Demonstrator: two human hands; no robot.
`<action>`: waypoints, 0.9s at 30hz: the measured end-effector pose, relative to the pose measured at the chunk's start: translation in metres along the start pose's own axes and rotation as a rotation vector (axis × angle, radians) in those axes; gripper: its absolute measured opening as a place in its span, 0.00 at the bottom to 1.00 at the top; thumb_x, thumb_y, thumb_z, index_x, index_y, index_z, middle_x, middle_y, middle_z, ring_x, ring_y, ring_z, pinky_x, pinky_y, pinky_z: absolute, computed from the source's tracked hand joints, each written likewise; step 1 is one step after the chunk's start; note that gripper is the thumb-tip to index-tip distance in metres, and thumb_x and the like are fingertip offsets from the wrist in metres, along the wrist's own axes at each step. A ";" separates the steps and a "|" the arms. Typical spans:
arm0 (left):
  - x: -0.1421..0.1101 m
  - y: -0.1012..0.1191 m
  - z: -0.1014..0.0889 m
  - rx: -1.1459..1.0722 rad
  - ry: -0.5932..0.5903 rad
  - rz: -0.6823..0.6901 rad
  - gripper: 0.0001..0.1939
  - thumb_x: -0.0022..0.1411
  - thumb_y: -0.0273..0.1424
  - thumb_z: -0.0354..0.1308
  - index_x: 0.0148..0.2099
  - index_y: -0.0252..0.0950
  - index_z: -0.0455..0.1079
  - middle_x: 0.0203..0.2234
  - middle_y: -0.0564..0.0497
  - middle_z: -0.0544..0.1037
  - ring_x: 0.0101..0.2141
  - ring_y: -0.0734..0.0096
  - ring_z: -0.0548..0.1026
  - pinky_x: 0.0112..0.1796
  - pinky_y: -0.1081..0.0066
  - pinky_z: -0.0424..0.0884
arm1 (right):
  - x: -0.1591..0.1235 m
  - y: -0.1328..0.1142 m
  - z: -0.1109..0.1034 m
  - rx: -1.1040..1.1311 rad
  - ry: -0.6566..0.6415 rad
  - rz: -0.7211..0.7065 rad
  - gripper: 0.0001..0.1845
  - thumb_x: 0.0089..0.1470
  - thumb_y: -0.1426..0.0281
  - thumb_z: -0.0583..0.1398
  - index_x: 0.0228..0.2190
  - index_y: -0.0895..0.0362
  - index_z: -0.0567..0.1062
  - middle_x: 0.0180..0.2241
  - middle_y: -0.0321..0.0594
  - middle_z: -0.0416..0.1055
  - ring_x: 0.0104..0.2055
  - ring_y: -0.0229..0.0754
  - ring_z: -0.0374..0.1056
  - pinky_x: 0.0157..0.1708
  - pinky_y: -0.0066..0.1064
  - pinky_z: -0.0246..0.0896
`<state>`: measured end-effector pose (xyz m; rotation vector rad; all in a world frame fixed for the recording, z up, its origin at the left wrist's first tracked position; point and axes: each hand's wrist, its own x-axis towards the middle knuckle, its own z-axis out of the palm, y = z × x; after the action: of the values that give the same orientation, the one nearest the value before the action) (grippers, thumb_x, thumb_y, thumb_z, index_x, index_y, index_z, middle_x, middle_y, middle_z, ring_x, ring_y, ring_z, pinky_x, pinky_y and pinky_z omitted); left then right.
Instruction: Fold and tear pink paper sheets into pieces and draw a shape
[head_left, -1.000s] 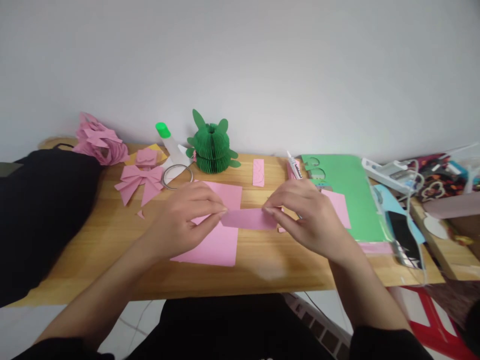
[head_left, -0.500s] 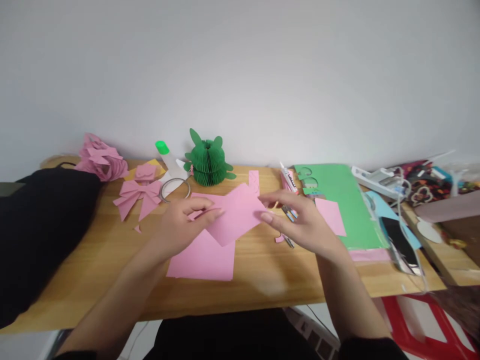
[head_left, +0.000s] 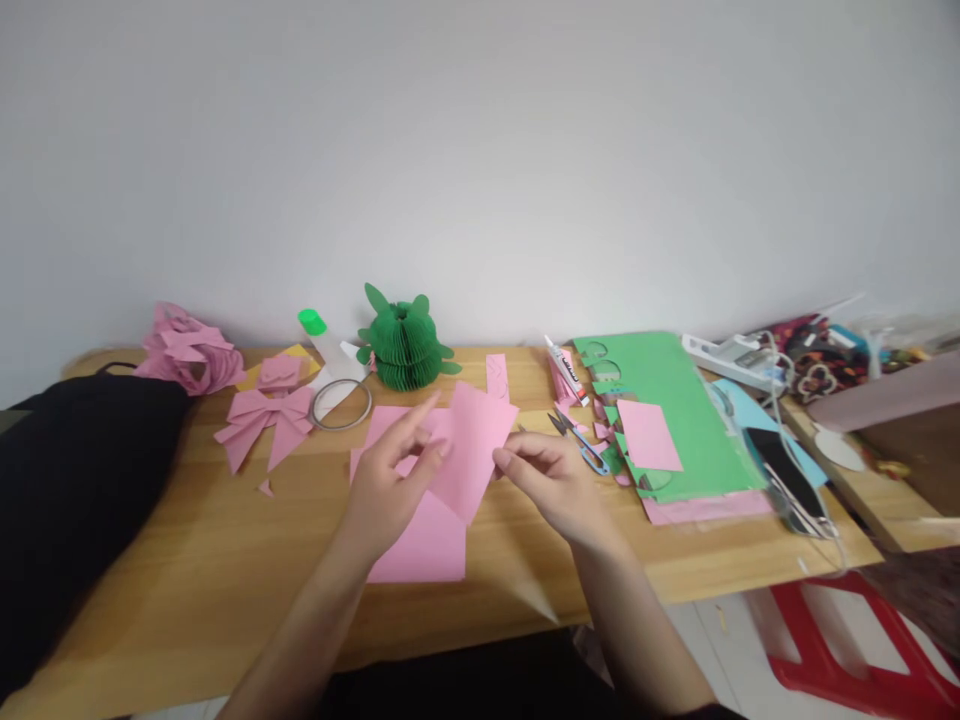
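Note:
A square sheet of pink paper is held up above the table, bent along a line down its middle. My right hand pinches its right edge between thumb and fingers. My left hand is at the left side of the sheet, thumb against the paper and index finger stretched upward. Its other fingers are partly hidden. Beneath the raised sheet lie more pink sheets on the table. To the right of my right hand are small blue-handled scissors among pink scraps.
A green honeycomb paper figure, a glue bottle, a metal ring and a pink paper bow stand or lie at left. A glue tube, green card and phone lie right. Black fabric covers the left end.
The pink sheet has turned more upright and bent along its middle. My right hand has moved left and lower along its edge. My left index finger has lifted and straightened. The view has shifted slightly.

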<state>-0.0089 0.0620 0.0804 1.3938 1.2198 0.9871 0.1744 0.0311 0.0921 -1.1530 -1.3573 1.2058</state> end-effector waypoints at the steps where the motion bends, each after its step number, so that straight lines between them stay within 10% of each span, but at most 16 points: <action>1: 0.000 -0.002 0.000 0.057 -0.012 0.054 0.22 0.58 0.39 0.60 0.54 0.42 0.72 0.38 0.50 0.81 0.40 0.64 0.78 0.46 0.63 0.72 | 0.000 0.001 0.001 -0.019 -0.007 0.004 0.14 0.55 0.63 0.60 0.22 0.56 0.75 0.23 0.37 0.74 0.27 0.37 0.67 0.31 0.29 0.62; 11: -0.016 -0.024 0.018 -0.281 -0.296 -0.204 0.40 0.57 0.44 0.61 0.66 0.37 0.51 0.54 0.40 0.73 0.56 0.54 0.70 0.54 0.56 0.67 | -0.001 0.030 0.018 -0.070 -0.011 0.110 0.18 0.49 0.58 0.64 0.18 0.57 0.70 0.19 0.32 0.66 0.23 0.33 0.58 0.23 0.26 0.54; 18: -0.023 -0.025 0.029 -0.504 -0.259 -0.193 0.43 0.52 0.37 0.67 0.66 0.41 0.51 0.59 0.41 0.67 0.59 0.53 0.65 0.57 0.55 0.64 | -0.003 0.038 0.031 0.030 0.097 -0.027 0.16 0.50 0.56 0.63 0.22 0.55 0.76 0.26 0.38 0.72 0.30 0.39 0.66 0.34 0.32 0.61; 27: -0.024 -0.024 0.032 -0.504 -0.187 -0.180 0.35 0.53 0.34 0.66 0.60 0.38 0.58 0.58 0.42 0.67 0.58 0.54 0.66 0.57 0.58 0.65 | -0.004 0.039 0.034 0.268 0.183 0.225 0.15 0.37 0.61 0.71 0.15 0.57 0.74 0.18 0.33 0.67 0.22 0.34 0.58 0.25 0.28 0.54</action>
<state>0.0146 0.0331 0.0524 0.9381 0.8621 0.9328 0.1427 0.0266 0.0513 -1.2107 -0.9159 1.3589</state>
